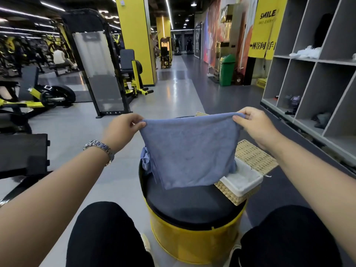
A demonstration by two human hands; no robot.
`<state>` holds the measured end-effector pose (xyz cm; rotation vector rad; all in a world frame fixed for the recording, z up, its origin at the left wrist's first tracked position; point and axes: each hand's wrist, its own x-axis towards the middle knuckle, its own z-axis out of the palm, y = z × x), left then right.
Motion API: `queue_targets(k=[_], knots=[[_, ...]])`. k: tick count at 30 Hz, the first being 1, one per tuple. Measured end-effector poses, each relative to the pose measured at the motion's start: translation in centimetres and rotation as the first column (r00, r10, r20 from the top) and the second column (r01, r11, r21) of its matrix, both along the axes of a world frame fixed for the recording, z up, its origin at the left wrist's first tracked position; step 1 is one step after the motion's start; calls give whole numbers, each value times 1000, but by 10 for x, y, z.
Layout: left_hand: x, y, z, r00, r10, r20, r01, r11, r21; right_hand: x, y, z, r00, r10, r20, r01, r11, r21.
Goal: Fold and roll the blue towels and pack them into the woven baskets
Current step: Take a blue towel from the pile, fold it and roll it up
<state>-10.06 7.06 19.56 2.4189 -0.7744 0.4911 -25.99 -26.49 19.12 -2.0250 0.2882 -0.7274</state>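
Note:
A blue towel (189, 149) hangs spread in the air above a round black-topped yellow stool (192, 207). My left hand (123, 130) pinches its upper left corner and my right hand (256, 126) pinches its upper right corner. Behind the towel, on the stool's left, more blue cloth (145, 160) is partly hidden. A woven basket (238, 194) with a white liner sits on the stool's right side, and it looks empty. A second woven basket (254, 156) lies behind it, partly covered by the towel.
Grey cubby shelves (312, 78) stand close on the right. Gym machines (100, 74) fill the left, with a black bench (23, 151) near my left arm. A yellow pillar (134, 35) and a green bin (227, 70) stand farther back. My knees flank the stool.

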Motion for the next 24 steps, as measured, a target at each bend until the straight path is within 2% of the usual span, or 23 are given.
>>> queue_targets(k=[5, 9, 14, 17, 24], knots=[[-12, 21, -19, 996, -79, -30, 81, 995, 62, -31, 11, -11, 996, 93, -6, -92, 991, 101], [-27, 31, -26, 987, -125, -106, 130, 990, 48, -52, 18, -22, 992, 116, -45, -111, 989, 96], [-37, 40, -40, 917, -223, -331, 241, 970, 14, -62, 16, -40, 977, 167, -129, -142, 973, 179], [-15, 34, -65, 883, -208, -421, 236, 972, 16, -39, 11, -64, 957, 165, -238, -126, 977, 171], [83, -8, -158, 842, -60, -537, 166, 974, 153, 76, -16, -160, 876, 105, -471, -106, 994, 24]])
